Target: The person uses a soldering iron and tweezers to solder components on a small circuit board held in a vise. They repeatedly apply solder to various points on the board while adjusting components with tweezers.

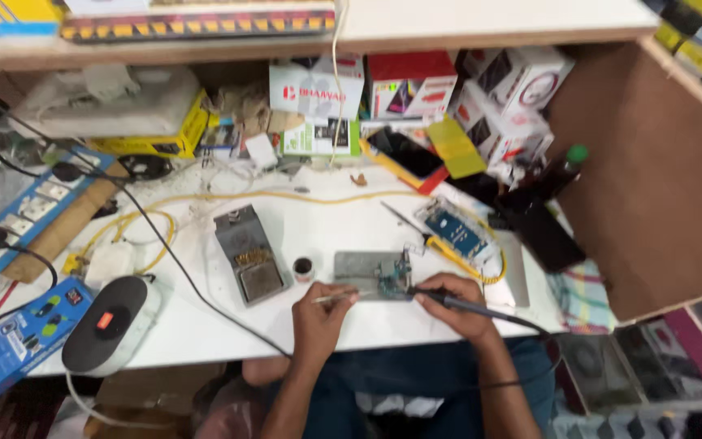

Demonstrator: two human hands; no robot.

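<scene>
Both hands worked at the table's (205, 325) near edge: left hand (318, 313) pinched tweezers (336, 297), right hand (452, 305) gripped a soldering iron (448, 300), tips meeting over a circuit board (393, 275) on a grey plate (359, 272).

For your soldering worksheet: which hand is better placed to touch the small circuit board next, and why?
Probably the right hand: it holds the soldering iron with its tip at the circuit board. The left hand holds thin tweezers pointing at the board from farther off.

We cannot resolve the parts on the circuit board (392, 276); beside it, the soldering iron (448, 300) tip is too small.
</scene>
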